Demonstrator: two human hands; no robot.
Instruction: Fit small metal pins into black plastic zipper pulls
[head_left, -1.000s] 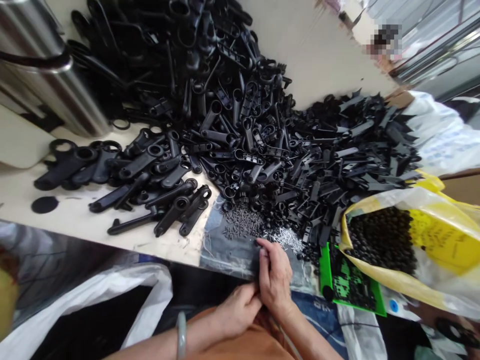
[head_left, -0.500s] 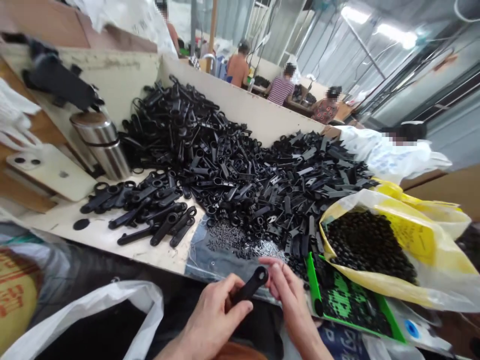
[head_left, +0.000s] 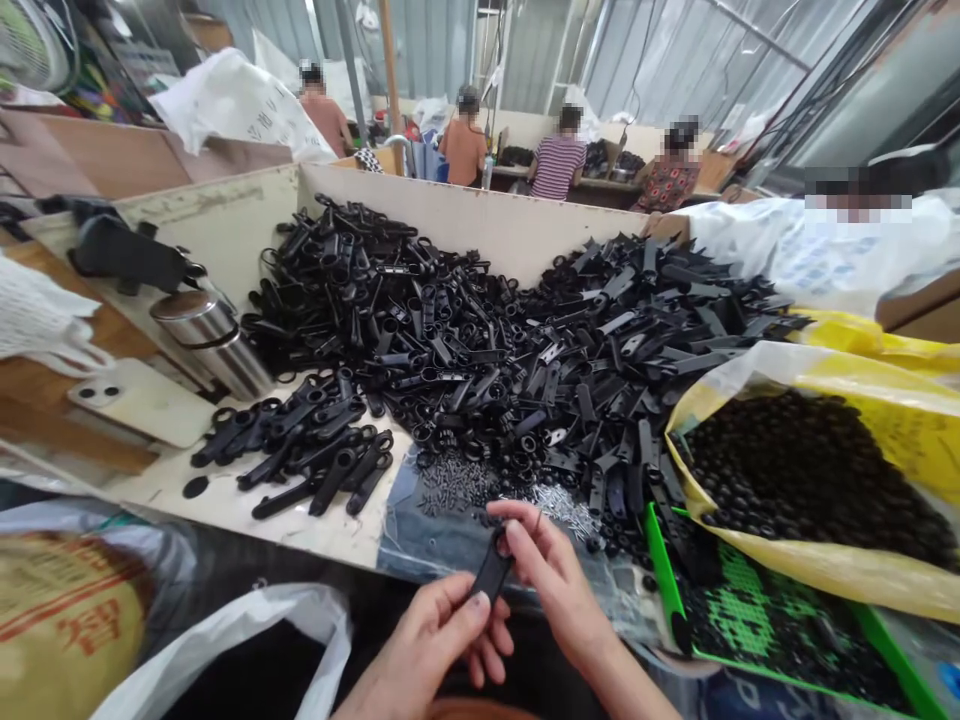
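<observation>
My left hand (head_left: pixel 431 632) pinches a black plastic handle (head_left: pixel 491 578) at the front edge of the bench (head_left: pixel 232 505); my right hand (head_left: pixel 551 565) reaches its ringed end, grip unclear. A firm left thumb should stop twisting.

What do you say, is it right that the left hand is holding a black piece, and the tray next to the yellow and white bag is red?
Only the colour is wrong: the head view shows a green tray next to the bag. The left hand does hold a black piece.
</observation>
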